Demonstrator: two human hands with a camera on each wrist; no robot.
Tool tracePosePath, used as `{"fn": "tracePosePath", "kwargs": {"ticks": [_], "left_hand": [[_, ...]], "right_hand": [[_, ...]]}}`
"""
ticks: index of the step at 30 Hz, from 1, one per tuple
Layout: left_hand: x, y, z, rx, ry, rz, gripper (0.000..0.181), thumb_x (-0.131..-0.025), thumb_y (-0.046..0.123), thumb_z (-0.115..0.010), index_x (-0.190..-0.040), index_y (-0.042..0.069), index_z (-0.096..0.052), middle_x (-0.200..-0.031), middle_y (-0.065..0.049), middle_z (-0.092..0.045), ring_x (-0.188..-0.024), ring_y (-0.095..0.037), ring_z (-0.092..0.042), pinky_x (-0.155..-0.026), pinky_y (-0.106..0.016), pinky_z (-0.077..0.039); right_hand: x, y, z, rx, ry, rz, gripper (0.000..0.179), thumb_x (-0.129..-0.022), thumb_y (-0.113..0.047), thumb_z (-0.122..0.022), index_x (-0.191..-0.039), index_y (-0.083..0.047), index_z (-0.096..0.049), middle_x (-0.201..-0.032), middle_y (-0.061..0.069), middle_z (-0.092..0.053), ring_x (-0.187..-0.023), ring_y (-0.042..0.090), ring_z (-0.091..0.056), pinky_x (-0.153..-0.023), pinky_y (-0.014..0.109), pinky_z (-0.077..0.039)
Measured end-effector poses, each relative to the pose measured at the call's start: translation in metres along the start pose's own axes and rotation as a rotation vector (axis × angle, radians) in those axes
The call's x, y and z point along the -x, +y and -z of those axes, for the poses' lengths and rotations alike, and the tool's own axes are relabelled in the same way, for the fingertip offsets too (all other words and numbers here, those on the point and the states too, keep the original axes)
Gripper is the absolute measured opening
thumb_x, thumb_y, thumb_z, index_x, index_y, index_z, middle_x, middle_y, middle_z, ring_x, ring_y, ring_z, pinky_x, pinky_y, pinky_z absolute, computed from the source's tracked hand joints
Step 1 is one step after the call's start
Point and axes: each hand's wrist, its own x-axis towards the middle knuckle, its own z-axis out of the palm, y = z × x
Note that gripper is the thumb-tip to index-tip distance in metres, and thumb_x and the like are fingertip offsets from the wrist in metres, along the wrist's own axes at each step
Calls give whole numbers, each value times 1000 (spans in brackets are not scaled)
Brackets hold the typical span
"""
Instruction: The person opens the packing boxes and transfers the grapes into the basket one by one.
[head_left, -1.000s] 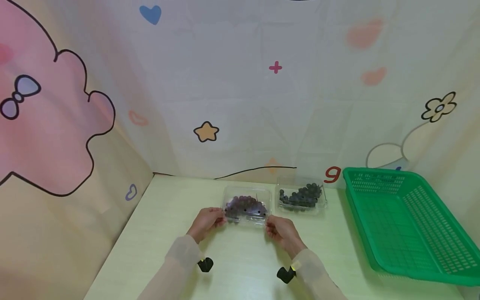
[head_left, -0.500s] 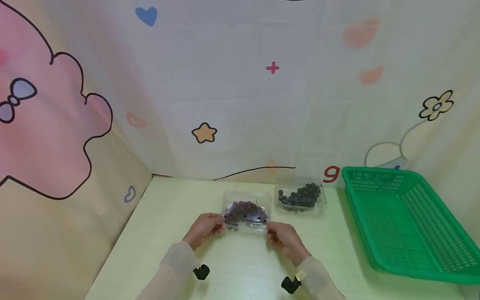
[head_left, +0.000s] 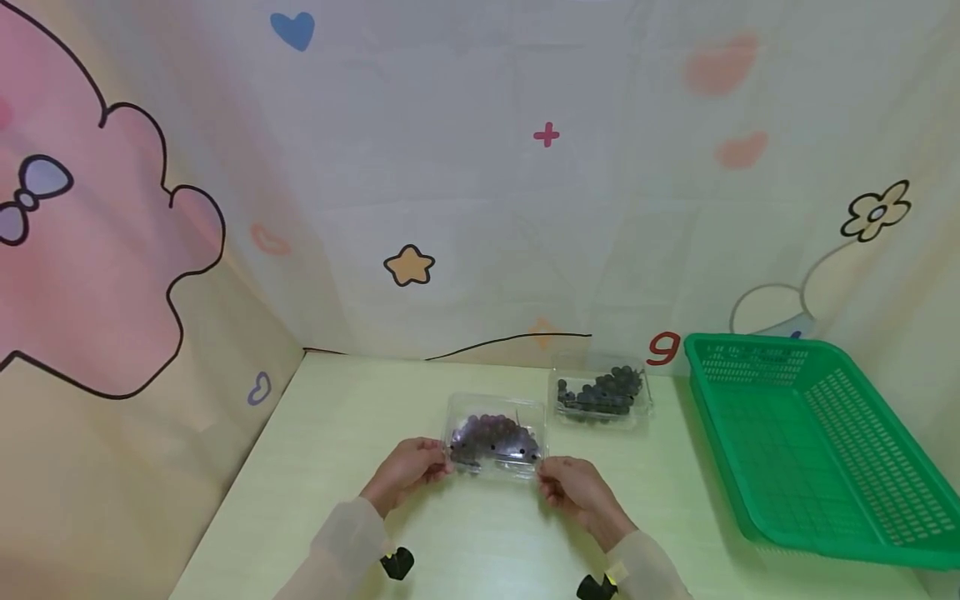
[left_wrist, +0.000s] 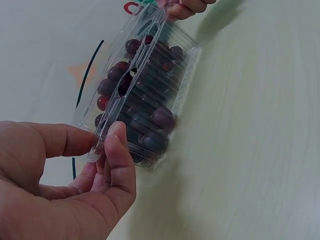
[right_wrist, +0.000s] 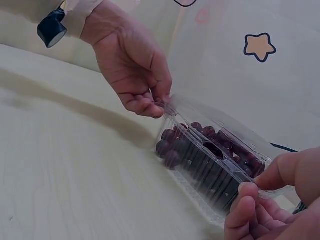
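A clear plastic clamshell box point(head_left: 497, 408) with dark purple grapes point(head_left: 491, 433) inside is at the middle of the table, its lid down. My left hand point(head_left: 411, 468) pinches the rim at its near left corner between thumb and fingers. At the near right corner, my right hand point(head_left: 581, 492) pinches the same rim. In the left wrist view the grapes point(left_wrist: 145, 120) show through the ribbed side of the box, below the rim that the left thumb and finger grip. The right wrist view has both hands on opposite ends of the box point(right_wrist: 200, 170).
A second clear box of darker grapes point(head_left: 603, 392) stands behind and to the right, close to the patterned cloth backdrop point(head_left: 480, 208). On the right side of the table point(head_left: 300, 500) is a large green plastic basket point(head_left: 720, 450) with perforated walls.
Both hands have drawn the grape box toward the person, keeping their grip on its two corners. The second box and the green basket have stayed in place.
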Motion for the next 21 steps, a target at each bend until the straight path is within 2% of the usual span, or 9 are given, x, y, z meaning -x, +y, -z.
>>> {"fn": "tracePosePath", "kwargs": {"ticks": [6, 21], "left_hand": [[3, -3, -2, 5, -12, 16, 31, -105, 3, -55, -129, -15, -51, -104, -18, -66, -87, -20, -66, -84, -34, -59], [17, -10, -5, 16, -43, 8, 28, -101, -2, -56, -125, -16, -50, -102, -19, -65, -85, -19, -66, -79, -30, -59]], "right_hand": [[6, 0, 3, 3, -5, -20, 13, -100, -5, -58, -100, 7, -63, -79, 6, -62, -64, 9, -52, -55, 20, -44], [18, 4, 10, 43, -86, -34, 9, -99, -6, -61, -92, 0, -64, -79, 4, -63, -63, 8, -52, -55, 19, -45]]}}
